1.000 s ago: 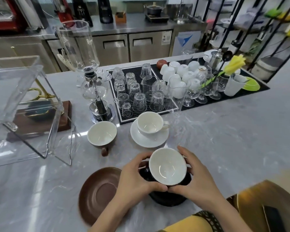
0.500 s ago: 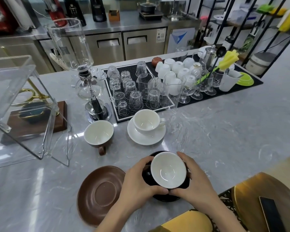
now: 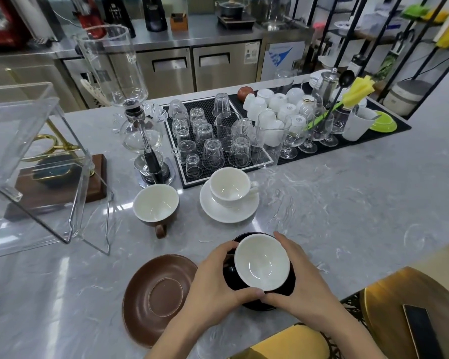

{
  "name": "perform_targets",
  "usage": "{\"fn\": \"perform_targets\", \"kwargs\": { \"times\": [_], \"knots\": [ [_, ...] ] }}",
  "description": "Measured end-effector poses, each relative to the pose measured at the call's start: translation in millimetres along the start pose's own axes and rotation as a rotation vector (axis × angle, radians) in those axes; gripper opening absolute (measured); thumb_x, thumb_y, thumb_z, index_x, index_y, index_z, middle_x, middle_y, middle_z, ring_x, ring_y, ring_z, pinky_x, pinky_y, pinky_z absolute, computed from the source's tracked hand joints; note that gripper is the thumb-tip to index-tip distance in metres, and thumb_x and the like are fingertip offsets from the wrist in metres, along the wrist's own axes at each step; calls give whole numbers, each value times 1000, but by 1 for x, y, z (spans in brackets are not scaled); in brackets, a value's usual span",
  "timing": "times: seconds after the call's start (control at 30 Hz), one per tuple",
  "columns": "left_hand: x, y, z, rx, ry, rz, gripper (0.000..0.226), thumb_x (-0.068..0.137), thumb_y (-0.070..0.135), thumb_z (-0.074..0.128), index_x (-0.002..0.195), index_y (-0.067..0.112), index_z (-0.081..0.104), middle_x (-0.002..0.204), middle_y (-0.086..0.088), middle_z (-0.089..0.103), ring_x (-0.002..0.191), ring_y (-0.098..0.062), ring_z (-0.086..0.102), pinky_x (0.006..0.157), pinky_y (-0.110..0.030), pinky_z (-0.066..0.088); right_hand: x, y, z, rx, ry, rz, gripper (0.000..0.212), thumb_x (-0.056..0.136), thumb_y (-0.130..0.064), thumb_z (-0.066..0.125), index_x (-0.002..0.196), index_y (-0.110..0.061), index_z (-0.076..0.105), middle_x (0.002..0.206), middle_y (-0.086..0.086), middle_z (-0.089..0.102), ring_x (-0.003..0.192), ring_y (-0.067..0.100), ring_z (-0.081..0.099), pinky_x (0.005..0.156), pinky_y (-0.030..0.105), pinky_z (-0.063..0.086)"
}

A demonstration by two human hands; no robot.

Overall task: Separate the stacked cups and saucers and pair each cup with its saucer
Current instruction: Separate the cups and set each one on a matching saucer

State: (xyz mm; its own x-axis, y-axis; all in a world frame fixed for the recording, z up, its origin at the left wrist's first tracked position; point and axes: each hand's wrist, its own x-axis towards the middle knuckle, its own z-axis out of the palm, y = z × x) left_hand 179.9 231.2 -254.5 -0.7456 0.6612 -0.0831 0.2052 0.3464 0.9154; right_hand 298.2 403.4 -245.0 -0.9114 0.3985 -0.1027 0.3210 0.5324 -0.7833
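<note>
On the grey marble bench (image 3: 347, 216), our left hand (image 3: 213, 283) and right hand (image 3: 300, 281) grip the black cup (image 3: 262, 264) at six o'clock, brown saucer (image 3: 156, 296) at its nine.

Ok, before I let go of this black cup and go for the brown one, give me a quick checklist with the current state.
1. Black cup gripped by left hand and right hand: ok.
2. Black cup over black saucer: ok; fully seated: cannot tell.
3. White cup on white saucer: ok.
4. Brown cup paired: not ok, it sits on the counter.
5. Brown saucer free to receive it: ok.
</note>
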Motion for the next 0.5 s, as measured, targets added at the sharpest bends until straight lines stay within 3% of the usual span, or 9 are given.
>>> {"fn": "perform_targets", "kwargs": {
  "times": [0.1,0.23,0.33,0.5],
  "knots": [
    [-1,1,-2,-21,13,7,85,50,48,95,125,39,57,116,25,69,112,9,61,95,-14,51,0,-3,-2,-5,20,2,110,51,-80,78,139,-70,13,140,-52,22,127,-34,21,89,3,34],
    [-2,0,-9,-35,48,10,86,50,54,94,126,41,56,120,24,67,117,5,60,97,-20,53,4,-8,-3,-25,27,4,115,51,-81,76,146,-61,14,145,-47,21,132,-29,20,99,9,31],
    [-3,-2,-15,-51,85,9,92,49,60,94,130,37,56,125,22,65,118,6,60,98,-22,54,6,-15,-2,-26,14,-5,114,52,-79,77,146,-60,16,146,-47,21,135,-25,22,103,11,30],
    [-6,-3,-24,-54,139,18,90,51,65,91,130,40,56,130,30,60,120,7,58,98,-23,54,13,-27,-3,-38,-8,-31,108,57,-65,81,144,-61,17,145,-47,19,129,-34,15,96,2,28]
  ]
}}
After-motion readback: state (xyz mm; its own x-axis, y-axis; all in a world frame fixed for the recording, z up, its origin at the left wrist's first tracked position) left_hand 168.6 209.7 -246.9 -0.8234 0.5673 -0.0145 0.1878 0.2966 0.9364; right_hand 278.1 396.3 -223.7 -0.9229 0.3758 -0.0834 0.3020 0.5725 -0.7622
